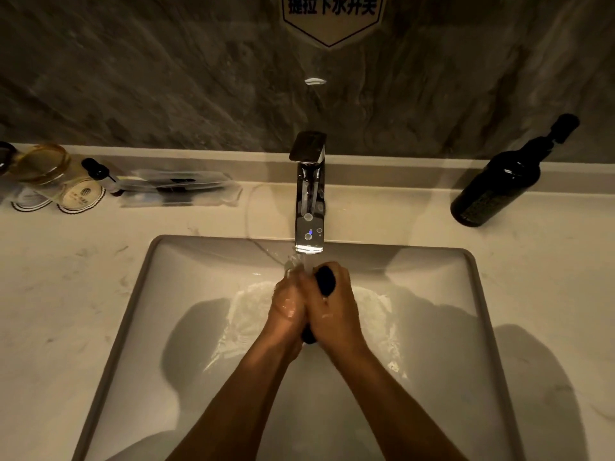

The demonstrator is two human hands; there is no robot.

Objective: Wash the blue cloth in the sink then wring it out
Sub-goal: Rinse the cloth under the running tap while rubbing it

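The blue cloth (325, 280) looks almost black in this dim light and is bunched tight between both hands; only a dark bulge near the fingertips and a dark end near the wrists show. My left hand (288, 304) and my right hand (334, 307) press together around it, over the middle of the white sink (139, 294). Water runs from the chrome faucet (309, 201) onto my fingers, and the basin floor is wet and rippling around them.
A dark bottle (499, 181) stands on the counter at the right. At the left are glass cups on coasters (53, 174), a small dark dropper bottle (98, 171) and a clear wrapped packet (179, 188). A grey stone wall rises behind the faucet.
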